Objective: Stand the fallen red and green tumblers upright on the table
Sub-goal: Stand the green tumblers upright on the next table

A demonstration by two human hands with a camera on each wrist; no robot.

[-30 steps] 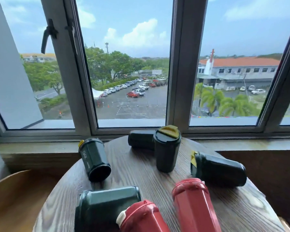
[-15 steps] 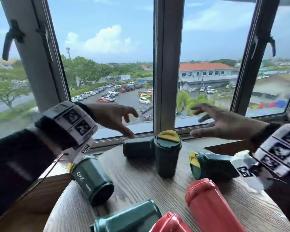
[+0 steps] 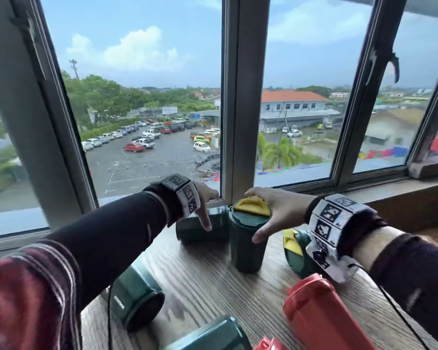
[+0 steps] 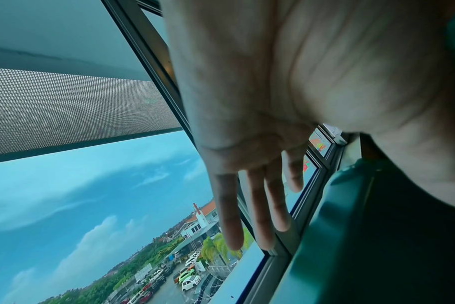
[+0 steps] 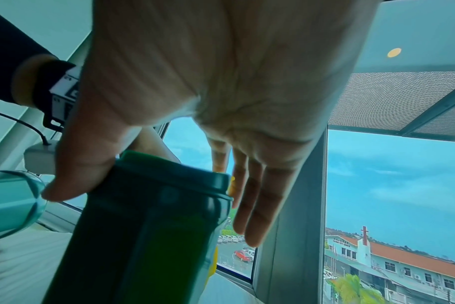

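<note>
An upright green tumbler (image 3: 245, 243) with a yellow lid stands at the back of the round wooden table (image 3: 200, 274). My right hand (image 3: 271, 210) straddles its top, thumb against the side, straight fingers behind the lid, as the right wrist view shows (image 5: 148, 226). Just left of it lies a fallen green tumbler (image 3: 195, 226). My left hand (image 3: 208, 205) hovers over it with fingers spread and straight. More fallen tumblers: green front left (image 3: 137, 299), green at the bottom edge (image 3: 213, 334), green with yellow lid on the right (image 3: 299, 251), red front right (image 3: 321, 317), red at the bottom (image 3: 268, 346).
A window frame and a low sill (image 3: 390, 188) run right behind the table. A vertical window post (image 3: 240, 122) stands directly behind the upright tumbler. Cables hang from both wrist bands over the table.
Both hands entered the view, then dropped from in front of the window down to the two back tumblers. The tumblers have not moved.
</note>
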